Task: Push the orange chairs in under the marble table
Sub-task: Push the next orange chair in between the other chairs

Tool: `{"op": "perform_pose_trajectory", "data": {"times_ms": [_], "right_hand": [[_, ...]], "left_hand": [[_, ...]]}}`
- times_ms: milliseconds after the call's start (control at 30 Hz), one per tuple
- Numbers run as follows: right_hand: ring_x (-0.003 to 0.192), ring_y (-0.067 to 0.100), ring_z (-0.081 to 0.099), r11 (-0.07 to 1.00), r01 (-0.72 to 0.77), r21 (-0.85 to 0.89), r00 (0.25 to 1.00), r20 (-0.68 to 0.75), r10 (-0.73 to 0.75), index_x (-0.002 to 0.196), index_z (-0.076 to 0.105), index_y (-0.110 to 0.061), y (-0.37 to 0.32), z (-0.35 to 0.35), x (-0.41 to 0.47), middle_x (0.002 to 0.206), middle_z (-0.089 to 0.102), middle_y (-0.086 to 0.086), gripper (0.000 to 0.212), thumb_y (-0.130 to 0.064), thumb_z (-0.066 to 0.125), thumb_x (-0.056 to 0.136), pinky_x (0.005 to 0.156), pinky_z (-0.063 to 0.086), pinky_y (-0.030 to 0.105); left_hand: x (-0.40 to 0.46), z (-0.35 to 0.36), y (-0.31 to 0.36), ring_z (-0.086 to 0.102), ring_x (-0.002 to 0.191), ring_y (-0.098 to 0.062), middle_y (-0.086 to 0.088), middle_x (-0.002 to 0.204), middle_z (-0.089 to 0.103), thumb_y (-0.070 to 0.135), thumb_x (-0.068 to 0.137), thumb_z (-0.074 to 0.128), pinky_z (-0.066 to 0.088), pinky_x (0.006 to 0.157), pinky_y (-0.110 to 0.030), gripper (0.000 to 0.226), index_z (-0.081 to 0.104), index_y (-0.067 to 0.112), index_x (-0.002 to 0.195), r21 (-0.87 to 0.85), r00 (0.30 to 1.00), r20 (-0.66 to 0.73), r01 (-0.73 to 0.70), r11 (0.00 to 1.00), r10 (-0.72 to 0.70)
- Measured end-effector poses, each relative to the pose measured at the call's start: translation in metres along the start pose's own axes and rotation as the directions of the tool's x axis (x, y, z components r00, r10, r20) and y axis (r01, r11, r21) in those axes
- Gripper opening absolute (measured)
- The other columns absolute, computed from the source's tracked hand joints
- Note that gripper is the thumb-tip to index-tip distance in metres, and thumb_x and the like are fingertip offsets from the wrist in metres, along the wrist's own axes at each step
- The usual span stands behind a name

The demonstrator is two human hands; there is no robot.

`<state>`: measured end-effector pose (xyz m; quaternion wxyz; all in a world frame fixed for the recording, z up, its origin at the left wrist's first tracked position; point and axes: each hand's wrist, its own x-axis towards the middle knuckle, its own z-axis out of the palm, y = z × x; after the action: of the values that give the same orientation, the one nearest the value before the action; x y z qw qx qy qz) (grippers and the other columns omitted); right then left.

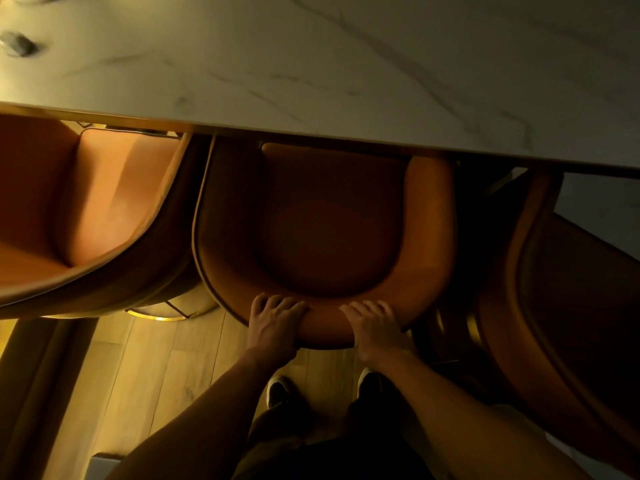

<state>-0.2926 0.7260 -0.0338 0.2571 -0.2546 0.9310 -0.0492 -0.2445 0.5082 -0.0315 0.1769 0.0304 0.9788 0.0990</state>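
Orange middle chair [322, 223], its seat front just under the marble table [346, 64] edge, with left hand [275, 323] and right hand [375, 329] clasped over its backrest; pushed crooked, it could scrape the close neighbouring chairs [104, 202]

Dim warm light; wood plank floor [152, 368].

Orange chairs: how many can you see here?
3. The left chair beside the middle chair, which both hands grip at its back, and the right chair, partly cut off. Others may sit out of view.
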Motion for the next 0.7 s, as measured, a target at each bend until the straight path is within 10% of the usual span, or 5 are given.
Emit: {"op": "perform_pose_trajectory", "data": {"times_ms": [700], "right_hand": [[0.149,0.022,0.003,0.987,0.025,0.161,0.997,-0.073,-0.014,0.153,0.015,-0.030,0.064,-0.005,-0.056,0.162,0.015,-0.002,0.073,-0.039,0.057,0.094,0.119,-0.004,0.047]], "left_hand": [[-0.009,0.004,0.073,0.029,0.141,-0.018,0.005,0.151,0.041,0.085,0.067,0.047,0.009,0.116,-0.055,0.097,0.032,0.031,0.146,-0.132,0.999,-0.009,-0.039,0.990,0.039]]}}
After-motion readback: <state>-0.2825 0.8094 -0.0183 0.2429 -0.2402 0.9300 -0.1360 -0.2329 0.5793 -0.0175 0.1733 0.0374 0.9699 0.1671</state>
